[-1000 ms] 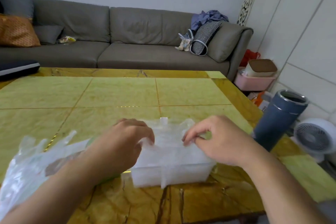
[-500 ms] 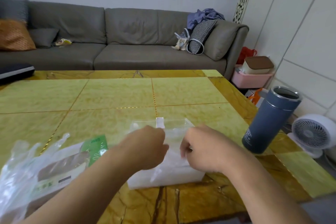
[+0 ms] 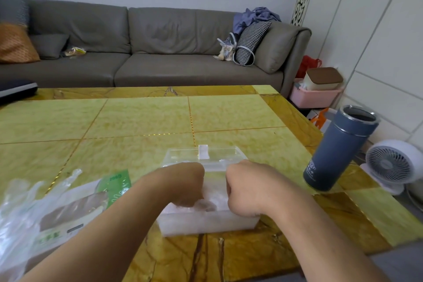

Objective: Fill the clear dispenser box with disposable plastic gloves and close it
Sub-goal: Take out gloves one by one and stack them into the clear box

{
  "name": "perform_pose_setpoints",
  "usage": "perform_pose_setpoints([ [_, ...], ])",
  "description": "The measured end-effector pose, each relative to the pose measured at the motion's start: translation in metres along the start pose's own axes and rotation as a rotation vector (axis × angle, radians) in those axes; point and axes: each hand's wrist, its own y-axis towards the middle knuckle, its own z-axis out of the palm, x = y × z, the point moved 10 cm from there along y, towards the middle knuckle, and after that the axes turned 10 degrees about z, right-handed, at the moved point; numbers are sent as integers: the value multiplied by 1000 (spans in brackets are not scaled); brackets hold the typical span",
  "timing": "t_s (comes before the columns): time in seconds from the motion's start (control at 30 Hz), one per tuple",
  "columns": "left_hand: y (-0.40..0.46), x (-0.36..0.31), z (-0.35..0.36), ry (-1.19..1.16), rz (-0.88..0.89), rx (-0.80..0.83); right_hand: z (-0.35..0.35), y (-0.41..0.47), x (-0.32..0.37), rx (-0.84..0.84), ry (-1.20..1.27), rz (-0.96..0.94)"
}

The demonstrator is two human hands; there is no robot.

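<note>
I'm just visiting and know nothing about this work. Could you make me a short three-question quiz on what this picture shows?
1. True or false: the lid of the clear dispenser box is already shut.
2. Which side of the box is the blue flask on, from the person's view? A) left B) right C) behind it
3. Where are the left hand and right hand, and what lies by the left forearm?

Key
1. False; it is open, behind the hands.
2. B.
3. Both are down in the box, on the gloves; the fingers are hidden. The glove packet and loose gloves lie there.
</note>
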Motion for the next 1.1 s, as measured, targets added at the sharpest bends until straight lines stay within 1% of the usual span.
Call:
perform_pose_setpoints([
  [0.07,0,0,1,43,-12,30,0,-1,1,-3,-7,-1],
  [0.2,-5,-3,1,233,-63,57,1,1,-1,-10,-25,13],
  [0.3,-6,-12,3,318,-32,45,5,2,-1,12,-26,17],
  [0.4,-7,-17,4,383,8,12,8,1,-2,76,-14,33],
  [0.47,-7,-16,7,388,28,4,3,-3,-5,79,26,49],
  [0.5,-8,-16,7,389,37,-5,-2,-5,-6,45,53,56],
  [0.53,-9,-16,6,381,41,-14,-10,-5,-6,-26,85,50],
  [0.6,-12,-15,5,344,45,-27,-27,-3,-3,-205,192,22],
  [0.63,-13,-15,5,332,50,-31,-31,0,-1,-259,271,3],
  [0.67,-14,-16,5,322,54,-30,-32,3,2,-269,347,-20],
  [0.73,-13,-15,6,303,63,-20,-16,13,9,-174,412,-35],
  [0.83,-12,-8,7,248,57,13,21,25,12,-5,294,-2],
  [0.9,-18,-6,0,145,50,18,35,29,11,74,242,25],
  [0.93,-21,-7,-7,86,52,-15,38,31,10,102,232,32],
  [1.0,-26,-10,-23,10,65,-131,42,32,11,169,186,34],
  [1.07,-28,-14,-29,22,51,-212,47,36,13,211,147,52],
  [1.1,-26,-16,-26,48,31,-207,50,40,14,227,132,68],
])
